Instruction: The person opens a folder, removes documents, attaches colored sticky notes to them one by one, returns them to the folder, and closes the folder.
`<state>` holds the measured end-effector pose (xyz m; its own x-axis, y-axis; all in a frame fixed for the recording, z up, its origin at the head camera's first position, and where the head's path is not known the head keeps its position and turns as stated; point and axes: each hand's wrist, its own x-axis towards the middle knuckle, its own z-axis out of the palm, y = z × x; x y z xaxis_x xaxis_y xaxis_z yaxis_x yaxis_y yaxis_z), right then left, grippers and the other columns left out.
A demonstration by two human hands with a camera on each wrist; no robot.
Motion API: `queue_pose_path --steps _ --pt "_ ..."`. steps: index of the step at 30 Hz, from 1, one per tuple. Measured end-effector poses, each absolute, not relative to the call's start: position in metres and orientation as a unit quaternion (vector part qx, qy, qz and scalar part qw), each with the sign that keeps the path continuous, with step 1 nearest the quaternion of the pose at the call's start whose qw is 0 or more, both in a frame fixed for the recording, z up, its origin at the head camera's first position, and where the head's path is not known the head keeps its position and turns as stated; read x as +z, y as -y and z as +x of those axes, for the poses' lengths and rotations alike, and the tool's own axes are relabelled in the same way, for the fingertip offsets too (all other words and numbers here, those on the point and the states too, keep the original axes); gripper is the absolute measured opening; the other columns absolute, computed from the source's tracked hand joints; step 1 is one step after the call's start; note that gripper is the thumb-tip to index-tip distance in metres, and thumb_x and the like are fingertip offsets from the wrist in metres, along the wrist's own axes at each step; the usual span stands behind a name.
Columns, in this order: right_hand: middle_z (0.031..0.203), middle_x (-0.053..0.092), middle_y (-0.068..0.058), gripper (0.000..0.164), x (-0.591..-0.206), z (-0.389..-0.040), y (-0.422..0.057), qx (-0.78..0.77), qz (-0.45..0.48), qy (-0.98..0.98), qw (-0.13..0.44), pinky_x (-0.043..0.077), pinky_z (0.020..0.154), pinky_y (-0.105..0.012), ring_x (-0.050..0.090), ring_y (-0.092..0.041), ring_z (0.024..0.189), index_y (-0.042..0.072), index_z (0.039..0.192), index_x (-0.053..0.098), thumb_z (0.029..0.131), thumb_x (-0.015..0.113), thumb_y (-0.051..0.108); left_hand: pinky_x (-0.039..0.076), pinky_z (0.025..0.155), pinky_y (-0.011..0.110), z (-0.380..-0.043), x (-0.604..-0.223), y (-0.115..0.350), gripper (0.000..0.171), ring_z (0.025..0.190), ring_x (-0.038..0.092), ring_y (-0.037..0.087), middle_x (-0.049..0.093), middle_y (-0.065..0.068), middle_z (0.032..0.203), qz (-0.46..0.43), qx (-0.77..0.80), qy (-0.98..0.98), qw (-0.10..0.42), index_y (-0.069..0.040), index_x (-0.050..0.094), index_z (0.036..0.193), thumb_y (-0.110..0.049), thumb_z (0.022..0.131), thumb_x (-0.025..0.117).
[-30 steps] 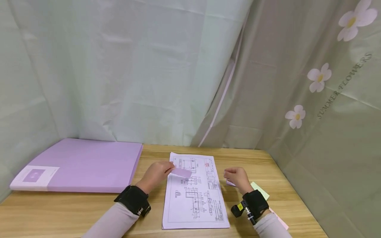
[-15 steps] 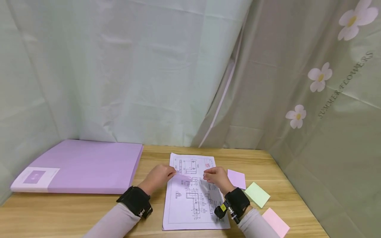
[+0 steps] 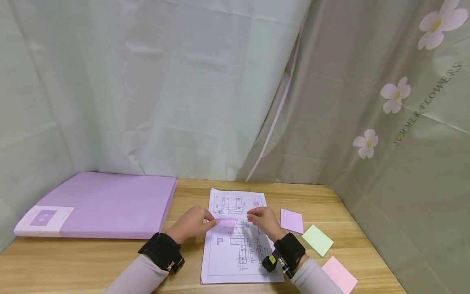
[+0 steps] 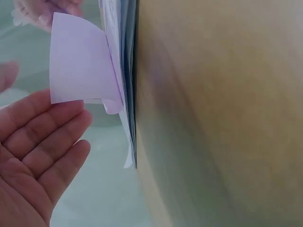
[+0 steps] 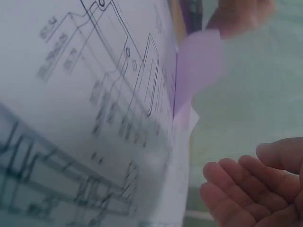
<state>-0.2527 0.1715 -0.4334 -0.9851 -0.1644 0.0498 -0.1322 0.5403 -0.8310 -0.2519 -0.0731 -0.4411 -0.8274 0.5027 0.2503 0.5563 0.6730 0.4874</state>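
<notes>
A light purple sticky note point(image 3: 225, 222) stands curled up from a printed technical drawing point(image 3: 220, 261); its lower edge meets the paper. My left hand point(image 3: 192, 223) is at the note's left side. In the left wrist view, that hand's straight fingers point(image 4: 61, 132) touch or lie just behind the note's corner, while the thumb stands apart from it. My right hand point(image 3: 266, 220) hovers over the drawing's right part, to the right of the note. Its fingers are loosely bent with nothing between them, as the right wrist view shows, thumb point(image 5: 281, 155) apart.
To the right of the drawing lie a purple sticky-note pad point(image 3: 291, 221), a green pad point(image 3: 318, 241) and a pink pad point(image 3: 340, 274). A large purple folder point(image 3: 106, 204) lies at the left. Curtains point(image 3: 202, 102) hang behind the wooden table point(image 3: 92, 265).
My right hand has moved left from the purple pad to over the drawing. The left hand's grip on the sticky note has loosened, and the note has come down onto the paper.
</notes>
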Motion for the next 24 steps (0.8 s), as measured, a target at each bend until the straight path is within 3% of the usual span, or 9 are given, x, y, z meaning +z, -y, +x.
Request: queue_pose_path --steps 2,5,10,14,18,20,24 --pt "0.091 0.067 -0.016 0.021 -0.430 -0.251 -0.164 -0.426 -0.134 -0.895 -0.005 0.052 0.071 -0.032 0.064 -0.023 0.082 -0.007 0.097 0.065 0.084 0.058 0.008 0.034 0.049 0.018 -0.252 -0.441 0.073 0.024 0.055 0.043 0.004 0.063 -0.004 0.068 -0.294 -0.296 0.907 0.047 -0.006 0.073 0.076 -0.025 0.084 0.060" --pt "0.091 0.068 -0.011 0.019 -0.433 -0.254 -0.153 -0.350 -0.217 -0.911 -0.039 0.051 0.071 -0.031 0.063 -0.020 0.084 -0.002 0.095 0.068 0.085 0.059 0.011 0.045 0.056 0.021 -0.253 -0.439 0.072 0.019 0.063 0.055 0.007 0.068 0.001 0.076 -0.307 -0.306 0.900 0.052 -0.004 0.072 0.081 -0.018 0.084 0.060" --pt "0.094 0.069 -0.007 0.018 -0.434 -0.253 -0.133 -0.244 -0.293 -0.924 -0.018 0.050 0.077 -0.027 0.063 -0.016 0.090 0.001 0.097 0.068 0.082 0.060 0.007 0.051 0.072 0.031 -0.254 -0.439 0.066 0.013 0.082 0.065 0.017 0.070 0.005 0.085 -0.341 -0.291 0.892 0.050 -0.003 0.071 0.089 -0.007 0.080 0.063" --pt "0.098 0.068 -0.005 0.024 -0.436 -0.248 -0.121 -0.163 -0.309 -0.937 0.017 0.048 0.080 -0.021 0.062 -0.012 0.091 0.004 0.102 0.067 0.079 0.063 0.004 0.049 0.065 0.025 -0.255 -0.445 0.060 0.012 0.069 0.060 0.012 0.067 0.002 0.077 -0.380 -0.252 0.889 0.037 -0.003 0.071 0.086 -0.001 0.075 0.064" --pt "0.087 0.067 0.002 0.027 -0.444 -0.250 -0.119 -0.125 -0.332 -0.935 0.015 0.041 0.065 -0.013 0.052 -0.003 0.069 0.007 0.102 0.067 0.076 0.065 0.005 0.040 0.057 0.019 -0.256 -0.451 0.055 0.019 0.060 0.044 0.006 0.061 -0.002 0.071 -0.397 -0.219 0.891 0.034 -0.003 0.069 0.087 0.001 0.068 0.067" --pt "0.087 0.066 0.003 0.030 -0.448 -0.252 -0.119 -0.114 -0.341 -0.933 0.009 0.037 0.060 -0.012 0.046 -0.002 0.064 0.007 0.105 0.066 0.075 0.065 0.005 0.040 0.057 0.019 -0.257 -0.452 0.054 0.024 0.060 0.043 0.007 0.061 -0.002 0.072 -0.387 -0.207 0.898 0.033 -0.002 0.069 0.089 0.001 0.066 0.070" --pt "0.100 0.066 -0.001 0.033 -0.449 -0.254 -0.117 -0.095 -0.339 -0.936 0.017 0.039 0.061 -0.012 0.048 -0.003 0.066 0.007 0.107 0.064 0.074 0.066 0.009 0.041 0.055 0.021 -0.257 -0.452 0.053 0.024 0.058 0.045 0.008 0.060 -0.001 0.071 -0.370 -0.186 0.910 0.031 -0.002 0.068 0.086 -0.004 0.063 0.075"
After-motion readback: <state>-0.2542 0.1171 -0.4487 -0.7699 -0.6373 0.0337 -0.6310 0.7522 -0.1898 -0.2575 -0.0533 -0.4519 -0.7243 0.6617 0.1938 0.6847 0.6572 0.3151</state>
